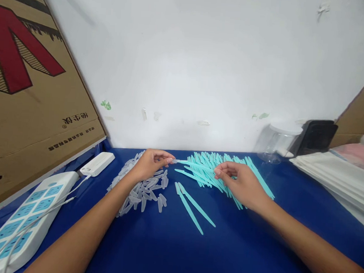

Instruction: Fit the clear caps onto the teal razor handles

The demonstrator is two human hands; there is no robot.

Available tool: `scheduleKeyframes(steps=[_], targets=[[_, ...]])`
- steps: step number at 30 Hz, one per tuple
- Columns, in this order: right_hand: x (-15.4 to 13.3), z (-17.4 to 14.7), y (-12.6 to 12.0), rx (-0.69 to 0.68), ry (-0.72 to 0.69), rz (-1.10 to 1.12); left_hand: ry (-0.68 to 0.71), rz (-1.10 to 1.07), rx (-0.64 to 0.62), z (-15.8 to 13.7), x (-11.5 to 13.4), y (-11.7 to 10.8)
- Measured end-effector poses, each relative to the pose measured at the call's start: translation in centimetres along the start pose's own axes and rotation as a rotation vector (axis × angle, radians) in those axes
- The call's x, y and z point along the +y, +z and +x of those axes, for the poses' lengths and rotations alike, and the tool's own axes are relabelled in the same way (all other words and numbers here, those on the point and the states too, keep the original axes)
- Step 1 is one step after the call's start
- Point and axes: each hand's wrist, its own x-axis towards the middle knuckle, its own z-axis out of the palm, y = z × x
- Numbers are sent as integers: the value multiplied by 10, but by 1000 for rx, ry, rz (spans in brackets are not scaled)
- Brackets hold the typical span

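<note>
My left hand [151, 164] pinches a small translucent blade cap [175, 161] between thumb and fingertips. With its fingertips closed, my right hand [243, 183] grips the handle end of a turquoise eyebrow razor [200, 167]. The razor's narrow end points left and meets the cap; whether it is inside cannot be made out. Around and below my left hand spreads a heap of loose translucent caps [147, 188]. Behind and under my right hand lies a pile of turquoise razors [211, 158]. Two more razors [192, 208] rest apart on the blue tabletop [161, 247], nearer to me.
A white power strip [53, 198] with cables and a white adapter [97, 164] sit at left, beside a large cardboard box [41, 101]. At right stand a clear lidded jar [276, 145], a black object [317, 135] and stacked white sheets [331, 176]. A white wall [189, 70] closes the back.
</note>
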Motion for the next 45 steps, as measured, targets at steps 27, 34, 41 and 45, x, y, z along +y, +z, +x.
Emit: scheduleKeyframes(steps=[27, 34, 41, 45], targets=[[4, 0, -1, 29, -43, 0, -19, -29, 46, -1, 2, -2], [2, 0, -1, 25, -28, 0, -26, -27, 26, -2, 5, -2], [2, 0, 0, 18, -40, 8, -20, -23, 8, -2, 3, 0], [0, 0, -1, 15, -38, 2, -13, -47, -6, -1, 1, 1]])
